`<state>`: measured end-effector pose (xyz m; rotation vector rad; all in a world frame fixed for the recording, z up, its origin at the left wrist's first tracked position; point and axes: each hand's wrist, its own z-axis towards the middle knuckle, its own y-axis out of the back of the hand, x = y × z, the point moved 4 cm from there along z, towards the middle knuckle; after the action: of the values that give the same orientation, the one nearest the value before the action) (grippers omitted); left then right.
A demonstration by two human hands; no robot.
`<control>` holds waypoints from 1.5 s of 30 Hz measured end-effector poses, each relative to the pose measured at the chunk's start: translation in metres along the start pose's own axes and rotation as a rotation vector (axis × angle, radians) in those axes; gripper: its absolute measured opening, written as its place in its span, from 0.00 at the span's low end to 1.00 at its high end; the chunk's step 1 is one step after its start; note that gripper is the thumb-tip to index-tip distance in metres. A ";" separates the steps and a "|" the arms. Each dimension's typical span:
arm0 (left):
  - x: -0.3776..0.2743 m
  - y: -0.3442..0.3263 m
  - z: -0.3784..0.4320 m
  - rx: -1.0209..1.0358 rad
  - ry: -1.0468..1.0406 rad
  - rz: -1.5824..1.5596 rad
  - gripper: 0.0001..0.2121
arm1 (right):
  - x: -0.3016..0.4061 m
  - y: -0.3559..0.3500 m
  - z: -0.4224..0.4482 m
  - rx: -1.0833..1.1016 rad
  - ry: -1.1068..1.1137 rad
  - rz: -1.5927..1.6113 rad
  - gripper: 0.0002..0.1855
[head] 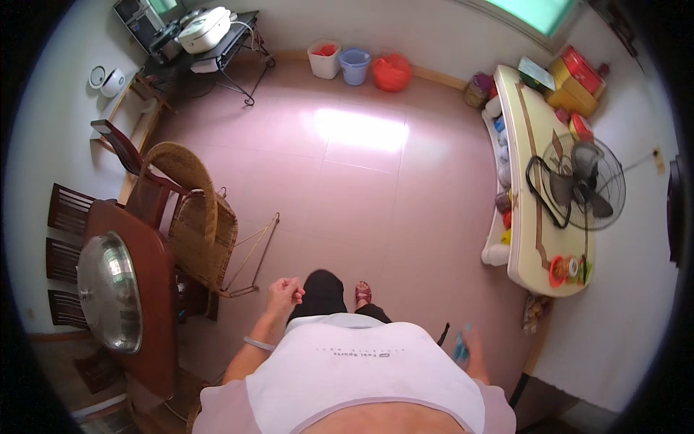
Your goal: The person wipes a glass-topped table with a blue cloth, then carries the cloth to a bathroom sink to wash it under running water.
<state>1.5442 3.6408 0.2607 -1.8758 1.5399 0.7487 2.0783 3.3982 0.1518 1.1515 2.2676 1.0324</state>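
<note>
My left hand (284, 295) hangs in front of my left thigh with its fingers curled in, and nothing shows in it. A pale bracelet (259, 343) circles that wrist. Low at my right side, my blurred right hand (475, 350) grips a teal-blue object (461, 347), too smeared to identify. Just left of it a thin black strip (444, 334) sticks out; whether the two are joined, I cannot tell. Nearest my left hand is a wicker basket (200, 238) with a tall arched handle, beside a thin-legged frame (260, 260) on the tiled floor (347, 211).
At left, a dark wooden table (154, 304) bears a large metal dome (111, 293), with chairs (70, 209) around it. A cream side table (523, 233) on the right carries a black fan (583, 184). Bins (355, 68) and a rice cooker (205, 31) are at the far wall.
</note>
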 end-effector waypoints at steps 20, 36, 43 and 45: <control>-0.398 -0.175 0.480 0.201 -0.168 0.270 0.09 | 0.414 0.159 0.192 0.177 -0.057 0.018 0.26; -0.605 -0.267 0.815 0.030 -0.068 0.041 0.07 | 0.860 0.526 0.405 -0.319 0.430 0.499 0.17; -0.643 -0.288 0.965 -0.090 -0.034 0.169 0.17 | 0.850 0.425 0.388 -0.052 0.099 -0.123 0.25; -0.637 -0.288 1.005 -0.087 -0.024 0.265 0.19 | 0.831 0.395 0.367 0.017 0.014 -0.048 0.29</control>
<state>1.6641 4.8470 0.0896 -1.7349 1.7881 0.9656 2.0272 4.3867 0.1999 1.0948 2.3073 1.0081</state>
